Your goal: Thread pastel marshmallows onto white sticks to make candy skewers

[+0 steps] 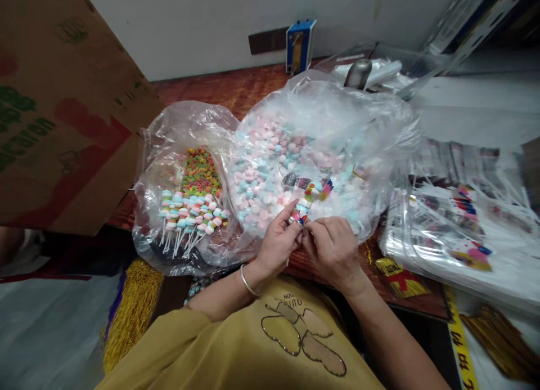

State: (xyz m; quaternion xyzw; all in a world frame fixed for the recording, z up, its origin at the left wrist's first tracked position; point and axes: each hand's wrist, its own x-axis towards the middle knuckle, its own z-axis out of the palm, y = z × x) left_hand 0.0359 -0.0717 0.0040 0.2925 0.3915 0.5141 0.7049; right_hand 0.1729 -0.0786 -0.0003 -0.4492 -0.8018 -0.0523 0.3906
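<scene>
Reddish-brown wood grain covers the table (219, 87), which spans the middle of the frame. A brown cardboard box (101, 170) with green and red print fills the upper left. Across the bottom centre spreads a mustard shirt (236, 345) bearing a butterfly outline. In the centre lies a big clear plastic bag (270, 153) of pink, pale blue and white sweets. At the right edge, a stack of printed clear bags (455, 232) lies spread out. Left of centre, a smaller clear bag (154, 165) holds striped sweets on white sticks (192, 210) in front of little multicoloured candies (200, 170). Golden fringe (135, 311) hangs at the lower left.

Just below the centre, the left hand (276, 238) pinches a small printed packet (301, 213) between thumb and fingers. The right hand (333, 246) has its thumb and fingertips closed together at the packet's lower end; the detail there is too small to tell. A yellow-and-red packet (399, 278) lies right of that hand. A blue box (300, 46) stands at upper centre, with a dark grey cylinder (358, 74) to its right. A silver-coloured bracelet (244, 283) circles the left wrist.
</scene>
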